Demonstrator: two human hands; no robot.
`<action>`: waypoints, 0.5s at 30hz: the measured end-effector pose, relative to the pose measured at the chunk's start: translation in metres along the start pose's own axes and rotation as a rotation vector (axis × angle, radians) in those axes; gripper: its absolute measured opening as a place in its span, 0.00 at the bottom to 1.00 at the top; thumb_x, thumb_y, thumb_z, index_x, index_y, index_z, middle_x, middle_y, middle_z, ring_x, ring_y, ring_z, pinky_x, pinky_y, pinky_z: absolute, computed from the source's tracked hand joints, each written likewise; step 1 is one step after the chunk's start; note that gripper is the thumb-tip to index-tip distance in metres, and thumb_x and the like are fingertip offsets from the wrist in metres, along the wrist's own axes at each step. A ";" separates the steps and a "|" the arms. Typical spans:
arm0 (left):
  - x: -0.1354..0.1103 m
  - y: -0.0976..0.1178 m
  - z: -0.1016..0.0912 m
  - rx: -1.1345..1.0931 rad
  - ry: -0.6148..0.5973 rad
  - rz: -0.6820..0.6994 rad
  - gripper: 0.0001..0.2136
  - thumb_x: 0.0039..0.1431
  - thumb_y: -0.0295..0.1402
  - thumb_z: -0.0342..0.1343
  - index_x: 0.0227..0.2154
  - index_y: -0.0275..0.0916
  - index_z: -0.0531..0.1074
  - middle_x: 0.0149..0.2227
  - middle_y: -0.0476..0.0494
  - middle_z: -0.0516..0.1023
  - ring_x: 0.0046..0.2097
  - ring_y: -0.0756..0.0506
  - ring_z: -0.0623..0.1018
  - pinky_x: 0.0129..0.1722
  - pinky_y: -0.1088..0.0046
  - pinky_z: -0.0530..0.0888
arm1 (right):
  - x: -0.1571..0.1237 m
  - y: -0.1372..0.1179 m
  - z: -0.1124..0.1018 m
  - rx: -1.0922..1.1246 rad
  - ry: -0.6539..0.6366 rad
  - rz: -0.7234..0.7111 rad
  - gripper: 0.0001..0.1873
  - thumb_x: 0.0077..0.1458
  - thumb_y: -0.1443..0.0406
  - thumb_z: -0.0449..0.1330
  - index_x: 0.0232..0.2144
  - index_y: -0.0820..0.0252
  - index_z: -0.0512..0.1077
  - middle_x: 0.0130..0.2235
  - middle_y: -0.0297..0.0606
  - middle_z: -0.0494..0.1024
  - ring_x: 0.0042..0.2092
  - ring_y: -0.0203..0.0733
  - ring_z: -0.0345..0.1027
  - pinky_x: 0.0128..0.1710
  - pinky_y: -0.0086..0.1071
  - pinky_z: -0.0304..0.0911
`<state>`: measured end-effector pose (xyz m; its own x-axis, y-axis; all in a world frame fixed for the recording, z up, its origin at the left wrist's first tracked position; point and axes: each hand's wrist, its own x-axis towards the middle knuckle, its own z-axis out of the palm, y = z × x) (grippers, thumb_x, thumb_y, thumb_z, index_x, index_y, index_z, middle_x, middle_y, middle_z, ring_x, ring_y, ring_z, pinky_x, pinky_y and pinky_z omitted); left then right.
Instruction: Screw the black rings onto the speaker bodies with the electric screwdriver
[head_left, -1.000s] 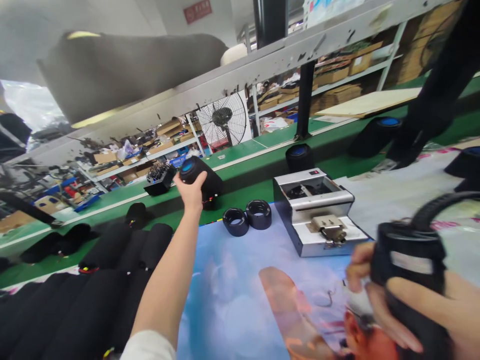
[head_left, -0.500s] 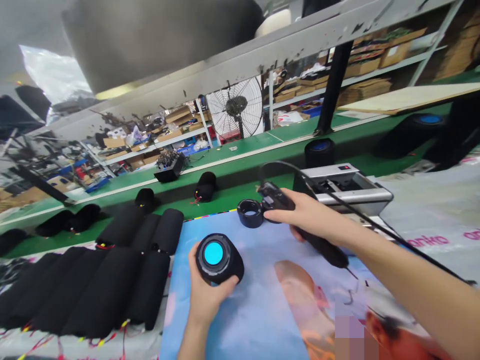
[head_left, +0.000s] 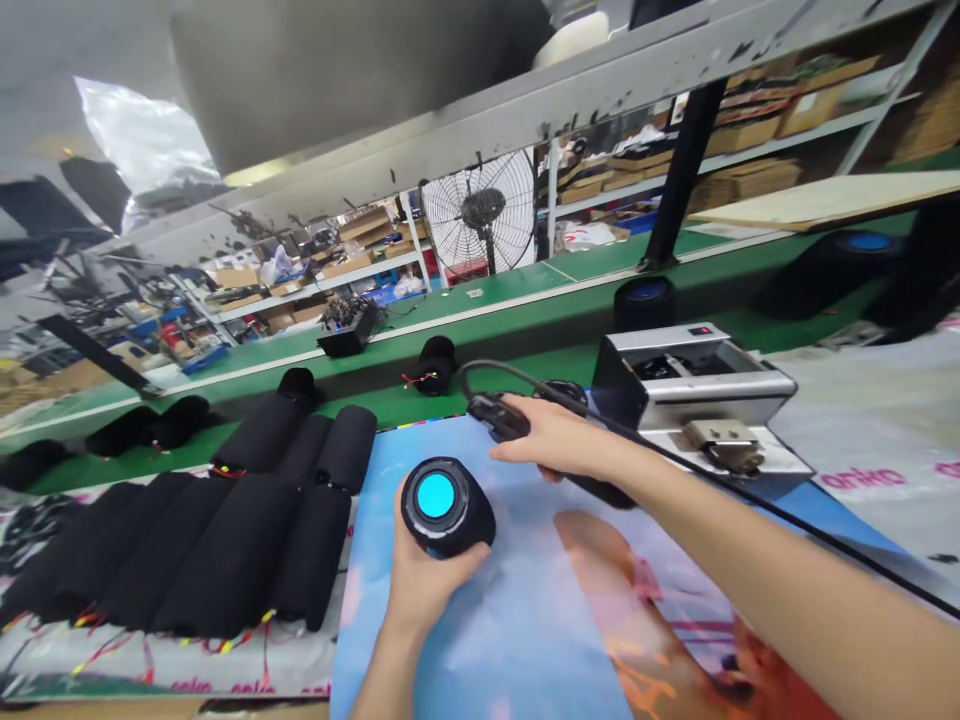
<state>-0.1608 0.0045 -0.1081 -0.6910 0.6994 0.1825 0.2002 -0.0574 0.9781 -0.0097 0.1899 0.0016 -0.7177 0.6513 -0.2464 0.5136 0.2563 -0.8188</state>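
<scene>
My left hand (head_left: pixel 424 580) is closed round a black cylindrical speaker (head_left: pixel 448 505) with a bright blue end cap facing up, held just above the blue printed sheet (head_left: pixel 517 620). My right hand (head_left: pixel 559 440) is closed on a black corded power tool (head_left: pixel 502 418), its cable arcing back over the bench. The tool's tip points left, just above and right of the speaker. A black ring part (head_left: pixel 561 392) shows partly behind my right hand.
Several black fabric-covered cylinders (head_left: pixel 225 540) lie in rows at the left. A silver metal machine (head_left: pixel 697 385) stands at the right. More speakers (head_left: pixel 435 362) sit on the green conveyor (head_left: pixel 525 320), with a fan (head_left: pixel 484 212) and shelves behind.
My left hand set one speaker on the green conveyor, then drew in a speaker with its blue cap up. My right hand took the corded tool and moved it left toward that speaker.
</scene>
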 end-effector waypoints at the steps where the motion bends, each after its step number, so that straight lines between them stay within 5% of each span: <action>1: -0.002 -0.002 -0.002 0.016 0.024 0.004 0.46 0.37 0.37 0.77 0.62 0.42 0.67 0.61 0.37 0.77 0.65 0.30 0.76 0.68 0.48 0.69 | 0.008 -0.005 -0.004 -0.051 -0.060 0.009 0.24 0.61 0.60 0.70 0.54 0.62 0.70 0.32 0.30 0.74 0.23 0.30 0.64 0.22 0.23 0.61; 9: -0.020 -0.007 -0.016 0.036 0.094 0.032 0.45 0.38 0.39 0.77 0.61 0.41 0.66 0.60 0.37 0.77 0.63 0.31 0.78 0.67 0.51 0.72 | 0.057 -0.011 0.005 -0.287 -0.356 0.171 0.20 0.70 0.59 0.64 0.57 0.63 0.70 0.42 0.37 0.75 0.33 0.33 0.70 0.30 0.26 0.72; 15: -0.023 0.008 -0.021 -0.016 0.022 0.057 0.49 0.38 0.37 0.78 0.65 0.44 0.62 0.65 0.36 0.72 0.67 0.31 0.74 0.67 0.55 0.72 | 0.046 -0.005 0.021 -0.385 -0.401 0.177 0.22 0.70 0.59 0.64 0.60 0.62 0.67 0.42 0.36 0.75 0.29 0.30 0.67 0.25 0.22 0.67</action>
<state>-0.1582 -0.0268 -0.1028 -0.6940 0.6788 0.2400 0.2288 -0.1082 0.9674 -0.0549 0.2039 -0.0163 -0.6890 0.4053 -0.6009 0.7218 0.4584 -0.5185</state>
